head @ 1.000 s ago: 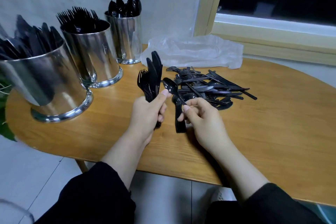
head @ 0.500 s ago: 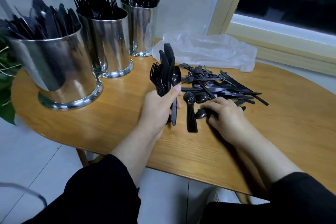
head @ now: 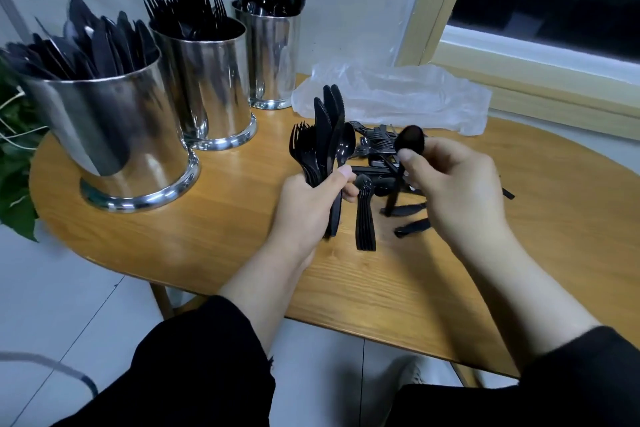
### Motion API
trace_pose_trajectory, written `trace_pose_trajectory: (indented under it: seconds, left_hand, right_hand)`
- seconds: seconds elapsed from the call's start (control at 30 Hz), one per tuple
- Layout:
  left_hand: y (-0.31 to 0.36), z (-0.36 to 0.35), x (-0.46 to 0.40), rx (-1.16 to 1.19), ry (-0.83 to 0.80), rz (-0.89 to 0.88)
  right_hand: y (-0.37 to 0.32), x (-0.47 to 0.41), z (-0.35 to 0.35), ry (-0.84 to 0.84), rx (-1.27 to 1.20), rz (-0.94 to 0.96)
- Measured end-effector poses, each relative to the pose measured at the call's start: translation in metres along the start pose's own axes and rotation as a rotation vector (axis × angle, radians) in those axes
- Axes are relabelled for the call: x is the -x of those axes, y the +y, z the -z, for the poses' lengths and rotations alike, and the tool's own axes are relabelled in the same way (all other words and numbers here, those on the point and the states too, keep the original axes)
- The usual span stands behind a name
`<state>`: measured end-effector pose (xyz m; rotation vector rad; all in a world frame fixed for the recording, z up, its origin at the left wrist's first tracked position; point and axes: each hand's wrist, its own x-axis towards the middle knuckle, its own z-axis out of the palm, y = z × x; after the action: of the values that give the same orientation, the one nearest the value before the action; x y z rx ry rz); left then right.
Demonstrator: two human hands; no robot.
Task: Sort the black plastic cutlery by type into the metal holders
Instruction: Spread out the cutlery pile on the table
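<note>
Left hand (head: pixel 308 204) has its grip wrapped around a mixed bundle of black plastic cutlery (head: pixel 323 146), held upright just above the wooden surface (head: pixel 214 218). You can make out fork tines on the left of the bundle, a few knife blades sticking up tallest in the middle, and one spoon bowl on the right, with the thumb pressed across the handles.

Right hand (head: pixel 457 191) is raised a bit over the loose pile, pinching a single black spoon (head: pixel 410 140) between thumb and fingertips, with the bowl poking up above the thumb. Its handle runs down behind the hand, so can't see much of it.

Between the two hands there's a small nested stack of spoons (head: pixel 365 218) lying flat on the surface, handles pointing toward the person. Behind and under the right hand is the unsorted pile of cutlery (head: pixel 377 146), mostly hidden by the hand, with a couple of handles sticking out near the wrist.

The three metal holders stand in a row along the left side: the nearest holder (head: pixel 114 135) is full of knives, the middle holder (head: pixel 211 87) has forks with tines up, and the far holder (head: pixel 273 52) has spoons. All standing upright and close to each other.

A crumpled clear plastic bag (head: pixel 391 94) sits at the back by the window frame (head: pixel 519 80), and some green leaves (head: pixel 14 163) show at the far left edge.
</note>
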<state>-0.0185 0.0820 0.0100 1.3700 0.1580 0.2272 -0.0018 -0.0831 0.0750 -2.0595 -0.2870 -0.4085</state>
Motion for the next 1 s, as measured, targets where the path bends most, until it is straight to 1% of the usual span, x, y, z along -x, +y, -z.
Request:
trace_pose_trajectory:
  seconds: [0.13, 0.2, 0.3, 0.37, 0.4, 0.47, 0.53, 0.6, 0.73, 0.9, 1.0]
  left_hand:
    - [0.002, -0.001, 0.005, -0.016, -0.107, 0.011]
    - [0.002, -0.001, 0.006, -0.035, -0.153, 0.012]
    - [0.002, 0.0, 0.005, -0.072, -0.119, 0.005]
    - [0.001, 0.002, 0.003, -0.031, -0.061, -0.007]
    - [0.001, 0.003, 0.003, -0.009, -0.033, -0.021]
    - [0.002, 0.003, 0.002, 0.025, 0.008, -0.038]
    - [0.002, 0.001, 0.002, 0.063, 0.033, -0.022]
    - [0.002, 0.0, 0.001, 0.102, 0.067, -0.004]
    - [0.002, 0.002, 0.0, 0.113, 0.114, 0.002]
    - [0.002, 0.002, 0.001, 0.108, 0.115, 0.009]
    - [0.003, 0.002, 0.002, 0.1, 0.113, 0.012]
  right_hand:
    - [-0.012, -0.003, -0.02, -0.034, -0.233, -0.201]
    - [-0.011, -0.004, -0.03, -0.041, -0.238, -0.23]
    - [-0.007, -0.007, -0.037, -0.039, -0.117, -0.174]
    - [0.003, -0.007, -0.035, -0.035, 0.086, -0.118]
    - [0.009, -0.005, -0.033, -0.079, 0.228, -0.11]
    - [0.021, 0.004, -0.033, -0.24, 0.523, -0.113]
    - [0.028, 0.015, -0.04, -0.338, 0.723, -0.058]
    - [0.029, 0.023, -0.046, -0.33, 0.771, -0.014]
    - [0.028, 0.02, -0.051, -0.298, 0.788, 0.027]
    - [0.029, 0.016, -0.044, -0.319, 0.83, -0.005]
    - [0.031, 0.014, -0.039, -0.343, 0.807, -0.036]
